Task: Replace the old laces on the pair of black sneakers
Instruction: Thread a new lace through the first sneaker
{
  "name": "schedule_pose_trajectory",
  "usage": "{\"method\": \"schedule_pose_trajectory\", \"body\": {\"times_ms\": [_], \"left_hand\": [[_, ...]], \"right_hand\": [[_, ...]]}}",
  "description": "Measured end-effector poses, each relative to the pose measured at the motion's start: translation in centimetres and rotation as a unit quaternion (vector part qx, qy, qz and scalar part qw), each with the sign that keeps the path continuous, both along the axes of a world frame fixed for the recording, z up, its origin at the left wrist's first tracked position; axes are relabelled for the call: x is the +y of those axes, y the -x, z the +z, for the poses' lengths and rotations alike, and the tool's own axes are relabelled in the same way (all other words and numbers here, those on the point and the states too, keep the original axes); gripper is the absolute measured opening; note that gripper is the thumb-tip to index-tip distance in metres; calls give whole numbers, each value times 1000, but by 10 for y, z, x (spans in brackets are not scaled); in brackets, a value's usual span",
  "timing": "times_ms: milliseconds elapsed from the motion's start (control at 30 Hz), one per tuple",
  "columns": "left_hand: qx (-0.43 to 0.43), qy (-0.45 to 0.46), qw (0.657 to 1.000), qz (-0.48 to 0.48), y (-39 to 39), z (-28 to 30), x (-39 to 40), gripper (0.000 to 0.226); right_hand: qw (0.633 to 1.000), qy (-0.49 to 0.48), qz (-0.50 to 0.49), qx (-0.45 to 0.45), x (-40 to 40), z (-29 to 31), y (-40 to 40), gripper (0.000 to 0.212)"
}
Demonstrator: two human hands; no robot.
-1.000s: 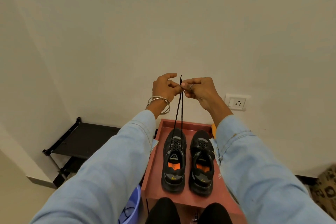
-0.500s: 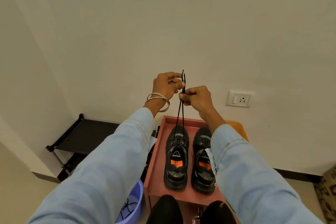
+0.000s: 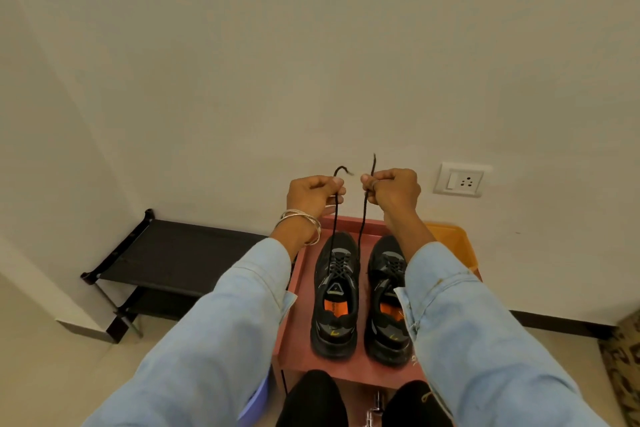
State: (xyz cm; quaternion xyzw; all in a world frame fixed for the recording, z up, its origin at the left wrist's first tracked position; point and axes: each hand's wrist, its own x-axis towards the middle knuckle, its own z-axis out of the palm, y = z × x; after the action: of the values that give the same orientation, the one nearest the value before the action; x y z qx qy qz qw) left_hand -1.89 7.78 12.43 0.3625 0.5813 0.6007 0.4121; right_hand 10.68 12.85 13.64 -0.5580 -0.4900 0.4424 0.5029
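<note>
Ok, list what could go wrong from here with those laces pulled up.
1. Both lace ends run taut from the left sneaker up to the left hand and right hand; a harder pull could lift or tip it on the red table.
2. The lace tip above the left hand looks frayed, so threading it through eyelets may snag.

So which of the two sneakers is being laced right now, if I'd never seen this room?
Find the reddish-brown table against the wall, where two black sneakers sit side by side. It is the left sneaker, beside the arm with bangles. Unlike its neighbour, the right sneaker, two black lace ends rise from it, one gripped by the left hand, one by the right hand.
</note>
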Motion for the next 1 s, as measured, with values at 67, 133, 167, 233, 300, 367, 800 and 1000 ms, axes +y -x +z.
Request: {"method": "schedule_pose_trajectory", "body": {"times_ms": [67,133,167,233,300,367,800,1000], "left_hand": [[-39,27,997,-57,2,0,-3,13],[-40,55,991,-114,3,-1,-2,13],[-27,60,989,-136,3,-2,0,12],[16,49,985,-163,2,-2,5,9],[63,34,984,-163,0,0,10,7],[123,16,983,-137,0,3,13,10],[251,-46,964,-70,16,6,28,18],[332,-28,939,-88,24,-1,32,25]], "right_hand": [[999,28,2,33,1,-3,-1,11],[998,37,24,37,3,-2,2,11],[998,34,34,36,3,1,4,8],[998,20,58,33,6,6,8,6],[996,3,84,12,9,11,10,8],[996,-19,90,-10,11,13,8,10],[987,-12,99,-125,-3,-17,13,17],[995,3,71,-64,-5,-17,3,4]]}}
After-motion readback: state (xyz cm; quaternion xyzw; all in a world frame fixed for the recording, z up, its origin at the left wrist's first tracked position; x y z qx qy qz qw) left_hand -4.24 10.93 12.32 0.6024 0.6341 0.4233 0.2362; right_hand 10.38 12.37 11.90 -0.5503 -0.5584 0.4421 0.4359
